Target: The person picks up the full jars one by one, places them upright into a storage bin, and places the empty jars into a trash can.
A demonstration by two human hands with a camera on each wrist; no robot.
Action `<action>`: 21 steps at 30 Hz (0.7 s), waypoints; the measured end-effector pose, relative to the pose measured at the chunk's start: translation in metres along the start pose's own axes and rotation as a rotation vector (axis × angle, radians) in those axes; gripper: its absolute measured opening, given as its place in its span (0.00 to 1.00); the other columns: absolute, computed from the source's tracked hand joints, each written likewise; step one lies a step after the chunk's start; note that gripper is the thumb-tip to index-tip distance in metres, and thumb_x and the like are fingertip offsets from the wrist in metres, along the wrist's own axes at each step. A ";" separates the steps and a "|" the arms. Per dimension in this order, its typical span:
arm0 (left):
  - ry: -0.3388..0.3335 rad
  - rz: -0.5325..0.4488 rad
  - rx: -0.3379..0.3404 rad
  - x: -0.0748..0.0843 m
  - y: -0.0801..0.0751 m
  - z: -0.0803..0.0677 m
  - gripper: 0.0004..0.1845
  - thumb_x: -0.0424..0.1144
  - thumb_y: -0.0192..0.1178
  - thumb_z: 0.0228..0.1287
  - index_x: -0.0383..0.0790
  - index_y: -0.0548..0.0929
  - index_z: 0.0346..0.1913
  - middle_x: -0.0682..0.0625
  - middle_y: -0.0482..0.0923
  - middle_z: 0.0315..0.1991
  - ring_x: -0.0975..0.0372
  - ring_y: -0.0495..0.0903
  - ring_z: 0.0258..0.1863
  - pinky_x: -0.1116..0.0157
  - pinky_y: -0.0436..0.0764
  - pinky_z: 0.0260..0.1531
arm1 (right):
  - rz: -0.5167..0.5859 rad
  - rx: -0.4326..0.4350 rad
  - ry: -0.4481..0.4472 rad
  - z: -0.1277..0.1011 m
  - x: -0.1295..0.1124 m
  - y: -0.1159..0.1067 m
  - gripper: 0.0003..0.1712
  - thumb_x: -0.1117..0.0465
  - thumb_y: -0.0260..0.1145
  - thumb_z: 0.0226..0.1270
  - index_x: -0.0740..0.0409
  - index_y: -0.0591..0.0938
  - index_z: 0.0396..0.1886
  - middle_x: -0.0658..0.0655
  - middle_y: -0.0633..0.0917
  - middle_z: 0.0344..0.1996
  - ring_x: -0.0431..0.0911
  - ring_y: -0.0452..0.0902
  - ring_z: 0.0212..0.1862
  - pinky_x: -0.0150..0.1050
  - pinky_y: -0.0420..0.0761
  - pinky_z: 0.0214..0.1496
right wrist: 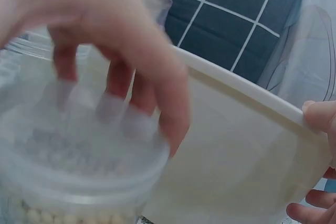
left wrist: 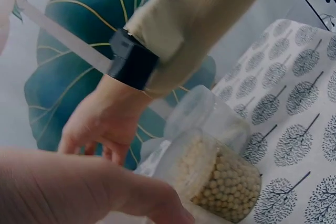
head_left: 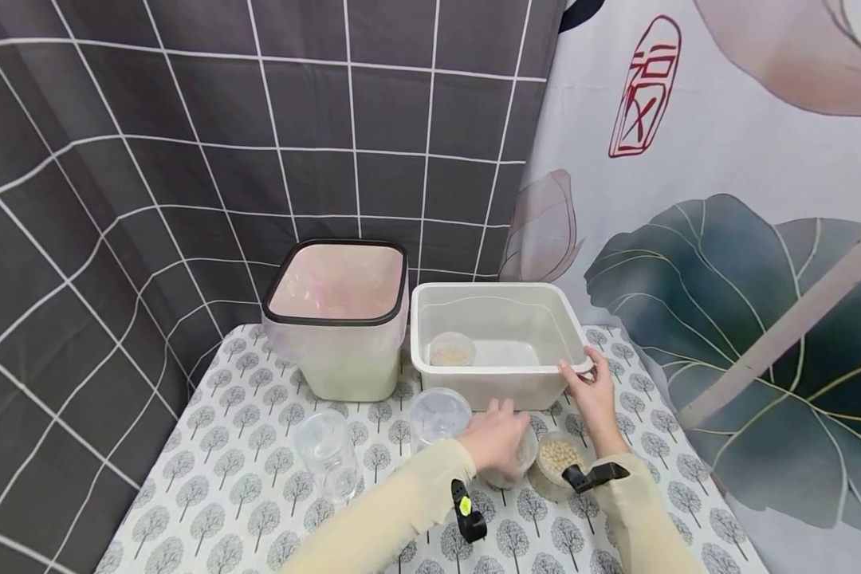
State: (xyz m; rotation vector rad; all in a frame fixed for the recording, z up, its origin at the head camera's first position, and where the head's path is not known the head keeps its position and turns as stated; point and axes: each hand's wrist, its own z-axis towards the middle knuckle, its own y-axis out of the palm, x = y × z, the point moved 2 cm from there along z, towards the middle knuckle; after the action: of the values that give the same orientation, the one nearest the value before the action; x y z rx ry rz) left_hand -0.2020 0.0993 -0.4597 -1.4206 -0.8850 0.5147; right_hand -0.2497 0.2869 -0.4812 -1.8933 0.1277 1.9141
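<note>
My left hand [head_left: 498, 438] reaches down over a clear jar [right wrist: 79, 156] with a translucent top and round beige beans inside. Its fingers curl over the jar's upper edge. Just right of it stands another clear jar of beige beans [head_left: 561, 457]. My right hand [head_left: 594, 395] grips the near right corner of a white rectangular bin [head_left: 502, 387], thumb on the rim. Inside that bin, toward the left, sits a round clear container [head_left: 452, 351] with pale contents.
Two more clear jars, one by the bin [head_left: 439, 416] and one farther left [head_left: 328, 454], stand on the tree-print tablecloth [head_left: 244, 478]. A tall pinkish-green bin with a black rim [head_left: 351, 359] stands left of the white one. Curtains [head_left: 301, 104] hang behind.
</note>
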 end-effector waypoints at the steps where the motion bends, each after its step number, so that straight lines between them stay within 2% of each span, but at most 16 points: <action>1: 0.002 0.001 0.012 0.000 -0.003 0.000 0.46 0.52 0.78 0.26 0.49 0.73 0.58 0.54 0.68 0.41 0.64 0.64 0.39 0.71 0.72 0.27 | 0.003 -0.002 0.000 0.000 0.000 0.000 0.41 0.50 0.63 0.64 0.47 0.54 0.72 0.62 0.67 0.61 0.46 0.71 0.51 0.38 0.79 0.47; 5: 0.004 -0.001 0.063 0.000 -0.014 -0.002 0.47 0.55 0.78 0.27 0.48 0.72 0.59 0.53 0.68 0.41 0.65 0.65 0.40 0.71 0.73 0.27 | 0.010 -0.003 0.006 0.002 0.000 0.000 0.41 0.52 0.62 0.65 0.49 0.53 0.72 0.64 0.66 0.63 0.53 0.70 0.56 0.41 0.78 0.50; 7: 0.006 0.000 0.085 0.000 -0.019 -0.003 0.49 0.57 0.77 0.27 0.48 0.71 0.61 0.53 0.69 0.44 0.64 0.65 0.42 0.70 0.75 0.29 | -0.004 0.017 -0.042 0.024 0.034 0.000 0.41 0.47 0.63 0.63 0.41 0.54 0.72 0.61 0.67 0.63 0.49 0.72 0.54 0.37 0.79 0.47; 8: 0.008 -0.001 0.094 -0.001 -0.020 -0.003 0.50 0.57 0.77 0.28 0.48 0.71 0.61 0.52 0.69 0.45 0.64 0.66 0.42 0.70 0.75 0.29 | 0.041 -0.002 -0.060 0.025 0.038 -0.001 0.40 0.48 0.63 0.63 0.42 0.55 0.72 0.61 0.67 0.62 0.50 0.73 0.55 0.38 0.79 0.48; 12: 0.018 -0.027 0.130 -0.004 -0.031 -0.001 0.54 0.60 0.75 0.29 0.48 0.66 0.66 0.51 0.70 0.51 0.63 0.66 0.46 0.69 0.76 0.34 | 0.020 0.043 -0.147 0.071 0.112 -0.002 0.41 0.38 0.64 0.56 0.28 0.57 0.68 0.54 0.70 0.59 0.46 0.75 0.51 0.30 0.81 0.39; 14: 0.027 -0.040 0.156 -0.005 -0.039 -0.001 0.54 0.61 0.74 0.30 0.48 0.66 0.67 0.51 0.70 0.52 0.63 0.66 0.46 0.69 0.76 0.36 | 0.039 0.047 -0.145 0.075 0.118 -0.002 0.41 0.40 0.65 0.56 0.29 0.57 0.68 0.54 0.71 0.58 0.50 0.75 0.52 0.33 0.81 0.39; 15: 0.031 -0.045 0.168 -0.006 -0.044 -0.001 0.54 0.62 0.74 0.30 0.49 0.66 0.67 0.51 0.70 0.51 0.63 0.66 0.46 0.68 0.76 0.37 | -0.002 0.080 -0.148 0.087 0.135 -0.002 0.42 0.38 0.66 0.54 0.25 0.57 0.67 0.53 0.71 0.57 0.50 0.76 0.51 0.32 0.81 0.37; 18: 0.042 -0.048 0.203 -0.007 -0.057 -0.002 0.55 0.62 0.74 0.29 0.50 0.66 0.67 0.52 0.69 0.50 0.64 0.66 0.45 0.68 0.75 0.38 | 0.035 0.076 -0.165 0.090 0.140 -0.002 0.41 0.40 0.67 0.54 0.26 0.58 0.67 0.53 0.72 0.56 0.50 0.76 0.50 0.35 0.82 0.37; 21: 0.049 -0.067 0.237 -0.008 -0.072 -0.003 0.53 0.62 0.73 0.30 0.50 0.65 0.67 0.53 0.69 0.49 0.64 0.65 0.45 0.68 0.74 0.39 | 0.073 0.059 -0.156 0.086 0.135 -0.002 0.41 0.43 0.67 0.56 0.29 0.59 0.67 0.55 0.72 0.56 0.49 0.77 0.49 0.34 0.82 0.37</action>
State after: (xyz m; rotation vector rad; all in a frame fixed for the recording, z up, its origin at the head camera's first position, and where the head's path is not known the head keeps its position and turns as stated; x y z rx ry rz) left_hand -0.2188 0.0823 -0.3916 -1.1798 -0.8016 0.5141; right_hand -0.3244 0.3530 -0.6069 -1.7161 0.2057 2.0745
